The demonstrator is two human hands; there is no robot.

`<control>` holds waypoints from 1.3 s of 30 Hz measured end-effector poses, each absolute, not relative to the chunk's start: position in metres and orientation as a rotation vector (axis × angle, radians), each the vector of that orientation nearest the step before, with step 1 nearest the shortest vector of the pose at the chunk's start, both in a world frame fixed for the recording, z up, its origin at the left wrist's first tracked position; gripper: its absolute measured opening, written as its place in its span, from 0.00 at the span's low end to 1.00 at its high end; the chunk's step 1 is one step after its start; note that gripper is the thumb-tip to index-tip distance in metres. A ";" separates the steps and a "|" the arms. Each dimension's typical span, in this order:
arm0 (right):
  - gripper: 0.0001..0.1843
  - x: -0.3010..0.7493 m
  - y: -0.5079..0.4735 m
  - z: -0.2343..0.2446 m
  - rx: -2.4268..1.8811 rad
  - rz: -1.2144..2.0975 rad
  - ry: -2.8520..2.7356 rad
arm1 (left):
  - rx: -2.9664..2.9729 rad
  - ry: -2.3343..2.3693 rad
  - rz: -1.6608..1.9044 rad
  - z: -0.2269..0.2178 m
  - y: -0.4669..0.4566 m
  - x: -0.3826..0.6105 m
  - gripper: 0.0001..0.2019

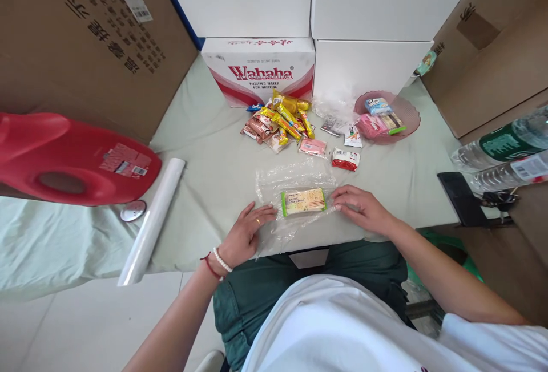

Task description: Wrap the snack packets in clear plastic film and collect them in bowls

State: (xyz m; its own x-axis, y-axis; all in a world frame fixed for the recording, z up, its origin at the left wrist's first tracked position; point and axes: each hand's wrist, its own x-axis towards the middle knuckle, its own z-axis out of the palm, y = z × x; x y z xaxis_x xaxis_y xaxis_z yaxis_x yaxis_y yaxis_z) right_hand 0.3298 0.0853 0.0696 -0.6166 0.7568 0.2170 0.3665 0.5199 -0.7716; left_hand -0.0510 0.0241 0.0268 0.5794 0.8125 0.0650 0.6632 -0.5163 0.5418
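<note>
A green-and-cream biscuit packet (303,201) lies on a sheet of clear plastic film (295,181) near the front edge of the table. My left hand (246,234) rests flat on the film's left side, fingers stretched toward the packet. On the packet's right, my right hand (359,205) lies with its fingers extended, their tips touching the film at the packet's end. Neither hand grips anything.
A pile of snack packets (278,121) lies behind, with a red-and-white packet (346,158) and a pink bowl (402,110) of snacks to the right. A film roll (152,221) and red jug (64,155) sit left. Boxes (259,69) ring the pale green table (205,155); bottles (505,155) lie right.
</note>
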 end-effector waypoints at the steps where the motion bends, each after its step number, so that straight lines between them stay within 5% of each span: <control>1: 0.14 0.326 0.095 0.073 -0.938 0.989 -2.214 | 2.306 1.170 0.420 0.029 0.021 -0.054 0.39; 6: 0.17 0.305 0.131 0.063 -1.239 1.146 -2.143 | 2.261 1.262 0.458 0.030 0.012 -0.047 0.33; 9: 0.18 0.298 0.142 0.050 -1.373 1.216 -2.106 | 2.128 1.504 0.661 0.021 0.020 -0.029 0.11; 12: 0.15 0.301 0.149 0.048 -1.563 1.145 -2.145 | 1.813 1.869 0.916 0.010 0.036 -0.020 0.16; 18: 0.15 0.290 0.175 0.082 -1.737 0.466 -2.504 | 1.478 2.421 1.154 0.010 0.043 -0.031 0.12; 21: 0.20 0.262 0.193 0.086 -1.431 0.416 -2.674 | 1.657 2.537 1.410 0.028 0.022 -0.027 0.07; 24: 0.31 0.228 0.208 0.075 -1.248 0.424 -2.826 | 2.179 2.275 1.630 0.050 0.001 -0.005 0.13; 27: 0.33 0.207 0.219 0.066 -1.377 0.456 -2.848 | 2.546 1.808 1.248 0.060 -0.003 0.025 0.27; 30: 0.20 0.203 0.225 0.069 -1.473 0.651 -2.799 | 2.460 1.759 0.676 0.055 0.012 0.047 0.35; 33: 0.13 0.214 0.216 0.081 -1.287 0.859 -2.749 | 2.330 1.761 0.403 0.044 0.028 0.057 0.34; 39: 0.21 0.242 0.143 0.082 -0.856 0.683 -3.007 | 2.225 1.794 0.422 0.031 0.032 0.055 0.28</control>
